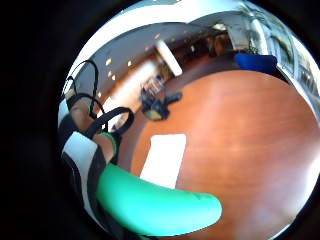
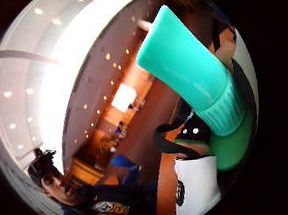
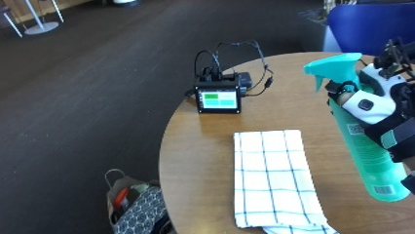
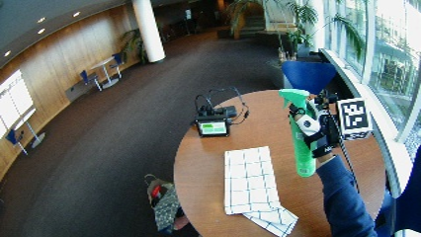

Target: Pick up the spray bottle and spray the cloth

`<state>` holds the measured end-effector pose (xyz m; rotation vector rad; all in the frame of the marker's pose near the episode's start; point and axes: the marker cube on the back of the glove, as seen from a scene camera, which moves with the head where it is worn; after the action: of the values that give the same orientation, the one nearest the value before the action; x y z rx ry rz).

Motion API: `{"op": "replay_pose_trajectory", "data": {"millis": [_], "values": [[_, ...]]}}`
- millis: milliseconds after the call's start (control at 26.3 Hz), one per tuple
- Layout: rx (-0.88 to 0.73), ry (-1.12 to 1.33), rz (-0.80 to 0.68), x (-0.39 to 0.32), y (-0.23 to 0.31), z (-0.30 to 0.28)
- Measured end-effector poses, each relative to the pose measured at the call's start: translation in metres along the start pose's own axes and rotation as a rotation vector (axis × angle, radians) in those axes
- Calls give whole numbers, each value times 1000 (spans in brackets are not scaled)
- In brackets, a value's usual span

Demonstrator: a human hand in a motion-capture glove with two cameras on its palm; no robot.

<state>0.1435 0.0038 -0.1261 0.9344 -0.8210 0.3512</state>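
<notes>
The bottle (image 3: 363,141) is held in the air by the right hand (image 3: 383,114), fingers curled around it, beside the cloth (image 3: 275,178) on the table (image 3: 195,146).

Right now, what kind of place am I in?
Probably a large lobby or atrium in an office or public building: tall windows, potted palms, a broad carpeted floor with scattered café tables.

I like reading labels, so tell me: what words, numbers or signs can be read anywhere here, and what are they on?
No text can be read for certain.
Spray bottle: small code patches and a barcode, too small to read.
Device screen: green panels, writing too small to read.
Person's shirt: a logo, blurred.
Right hand: holds the bottle, no lettering legible.
Cloth: blue checks only, no words.
</notes>
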Motion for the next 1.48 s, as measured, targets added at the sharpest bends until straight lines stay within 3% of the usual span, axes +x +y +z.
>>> {"op": "replay_pose_trajectory", "data": {"millis": [190,418,684,1139,1481], "values": [[-187,214,-19,-27,8,-11],[-520,677,104,1,-17,54],[-692,1056,60,27,-21,79],[-1030,1430,-138,37,-13,105],[-1091,1467,-149,38,-5,114]]}}
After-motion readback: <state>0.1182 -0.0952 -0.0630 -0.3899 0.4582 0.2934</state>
